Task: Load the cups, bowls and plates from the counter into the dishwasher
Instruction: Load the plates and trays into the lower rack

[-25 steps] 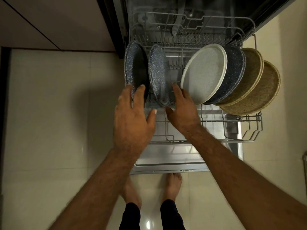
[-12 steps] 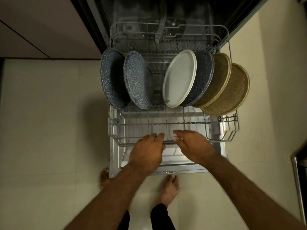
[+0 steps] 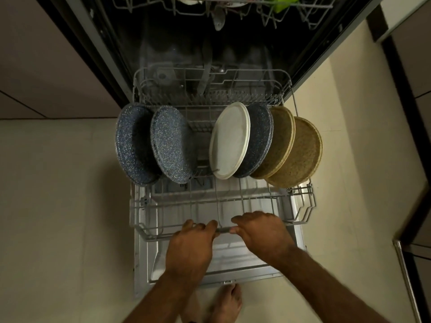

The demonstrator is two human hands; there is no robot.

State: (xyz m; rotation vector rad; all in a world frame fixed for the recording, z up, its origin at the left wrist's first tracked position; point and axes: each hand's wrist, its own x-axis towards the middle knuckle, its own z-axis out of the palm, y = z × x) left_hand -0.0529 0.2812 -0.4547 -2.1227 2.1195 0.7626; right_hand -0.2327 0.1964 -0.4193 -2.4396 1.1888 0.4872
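The dishwasher's lower rack (image 3: 149, 208) is pulled out over the open door (image 3: 247, 264). Several plates stand on edge in it: two speckled blue plates (image 3: 135, 145) at the left, then a white plate (image 3: 229, 141), another blue plate (image 3: 258, 141) and two woven tan plates (image 3: 300, 155) to the right. My left hand (image 3: 191, 245) and my right hand (image 3: 261, 234) both grip the rack's front rail, fingers curled over the wire, a small gap between them.
The upper rack (image 3: 224, 5) sits at the top edge with a green item (image 3: 282, 2) and other dishes in it. Cabinet fronts flank the dishwasher. My bare feet (image 3: 224, 304) stand on the pale tile floor below the door.
Both hands left the blue plates at the left, came down to the rack's front rail and took hold of it. The view has tilted up, showing the upper rack.
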